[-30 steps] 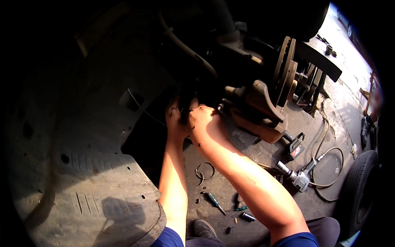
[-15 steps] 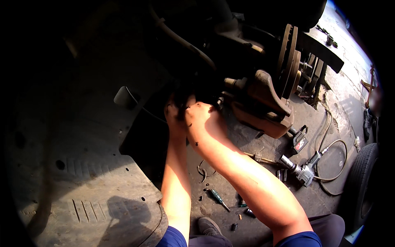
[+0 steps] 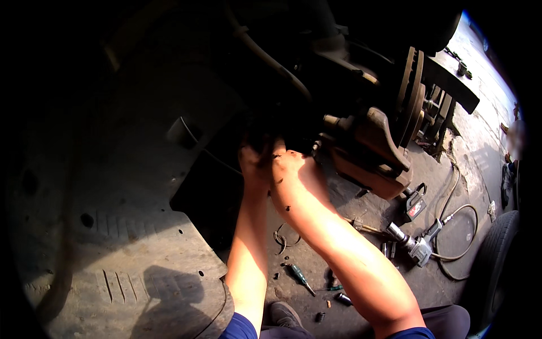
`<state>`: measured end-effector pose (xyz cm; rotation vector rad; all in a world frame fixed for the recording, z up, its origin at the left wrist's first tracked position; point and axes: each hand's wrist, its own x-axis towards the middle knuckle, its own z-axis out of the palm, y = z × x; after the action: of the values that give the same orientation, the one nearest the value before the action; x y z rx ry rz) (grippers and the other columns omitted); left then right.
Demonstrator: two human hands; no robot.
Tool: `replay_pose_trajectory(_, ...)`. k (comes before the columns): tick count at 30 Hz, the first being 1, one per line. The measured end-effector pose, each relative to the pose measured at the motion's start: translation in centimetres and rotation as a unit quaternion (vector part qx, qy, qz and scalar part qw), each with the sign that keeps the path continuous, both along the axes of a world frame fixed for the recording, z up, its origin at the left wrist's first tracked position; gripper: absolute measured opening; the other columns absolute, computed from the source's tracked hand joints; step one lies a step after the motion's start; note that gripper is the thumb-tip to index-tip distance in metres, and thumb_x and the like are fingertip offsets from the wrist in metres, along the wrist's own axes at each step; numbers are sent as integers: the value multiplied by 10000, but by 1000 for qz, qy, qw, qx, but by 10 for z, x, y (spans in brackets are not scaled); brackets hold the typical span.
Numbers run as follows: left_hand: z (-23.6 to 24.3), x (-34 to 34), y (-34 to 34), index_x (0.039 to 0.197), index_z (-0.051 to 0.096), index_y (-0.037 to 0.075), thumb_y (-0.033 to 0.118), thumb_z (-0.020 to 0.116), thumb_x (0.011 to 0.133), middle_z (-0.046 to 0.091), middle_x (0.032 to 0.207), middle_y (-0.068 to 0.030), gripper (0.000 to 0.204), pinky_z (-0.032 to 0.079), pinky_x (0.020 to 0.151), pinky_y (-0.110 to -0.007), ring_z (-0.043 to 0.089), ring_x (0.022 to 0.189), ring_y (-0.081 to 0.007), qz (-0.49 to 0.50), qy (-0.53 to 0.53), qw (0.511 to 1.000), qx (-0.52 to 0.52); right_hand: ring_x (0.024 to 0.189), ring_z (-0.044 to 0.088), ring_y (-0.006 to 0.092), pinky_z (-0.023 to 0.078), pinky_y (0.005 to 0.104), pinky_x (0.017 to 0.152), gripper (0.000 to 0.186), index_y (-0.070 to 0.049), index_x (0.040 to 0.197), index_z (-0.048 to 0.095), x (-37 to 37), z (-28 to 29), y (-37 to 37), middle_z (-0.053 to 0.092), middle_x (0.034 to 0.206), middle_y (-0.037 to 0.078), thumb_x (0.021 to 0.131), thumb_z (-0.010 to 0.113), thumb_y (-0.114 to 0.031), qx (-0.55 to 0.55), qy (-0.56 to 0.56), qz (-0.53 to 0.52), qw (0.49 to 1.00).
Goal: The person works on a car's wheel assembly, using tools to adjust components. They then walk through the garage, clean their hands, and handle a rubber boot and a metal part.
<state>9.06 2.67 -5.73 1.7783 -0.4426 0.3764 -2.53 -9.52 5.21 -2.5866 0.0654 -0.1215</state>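
Observation:
Both my arms reach up into the dark underside of a vehicle, beside an opening in a grey splash shield. My left hand is in deep shadow, its fingers lost in the dark. Right beside it, my right hand shows a lit back and wrist, with its fingers bent away and hidden. What either hand touches cannot be made out. To the right of them hang a rusty brake caliper and a brake disc. A curved pipe runs above the hands.
On the floor at the right lie an impact wrench with its hose and a black battery-like block. A green-handled screwdriver, a socket and a metal ring lie below my arms. A tyre stands at the far right.
The whole scene has shifted slightly right and down in the picture as the view moved. My hands stay close together in the same shadowed place.

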Motion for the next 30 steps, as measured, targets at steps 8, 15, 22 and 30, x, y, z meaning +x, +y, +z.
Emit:
replay_pose_trajectory(8, 39, -19, -13, 1251, 660, -17, 174, 692, 961, 746, 1136, -209, 348, 555, 905, -400, 725, 998, -333, 83, 56, 992, 72, 837, 771, 322, 624, 399, 691, 511, 23, 1347, 568, -10, -10, -17, 768, 912, 180, 859, 708, -41, 8, -41, 34, 999)
replay_pose_trajectory(15, 72, -35, -15, 1270, 674, 26, 108, 677, 955, 701, 1232, -199, 325, 541, 979, -402, 688, 1131, -362, 62, -75, 979, 179, 748, 731, 429, 593, 484, 693, 612, 27, 1482, 520, -14, -30, -21, 737, 844, 249, 886, 636, -52, 98, -168, 18, 981)
replay_pose_trajectory(22, 78, -35, -16, 1226, 717, 57, 47, 704, 906, 682, 1192, -182, 320, 547, 962, -401, 684, 1097, -372, 19, -96, 974, 202, 699, 730, 378, 586, 457, 641, 532, 9, 1409, 585, -7, -44, -18, 734, 807, 192, 891, 664, -77, 28, -216, 0, 976)
replay_pose_trajectory(30, 57, -30, -16, 1235, 699, 24, 76, 655, 944, 731, 1157, -180, 299, 557, 947, -405, 709, 1085, -343, 58, -16, 994, 90, 752, 730, 376, 587, 446, 676, 544, 5, 1399, 579, -6, -43, -20, 726, 851, 196, 860, 651, -24, 59, -234, 15, 970)
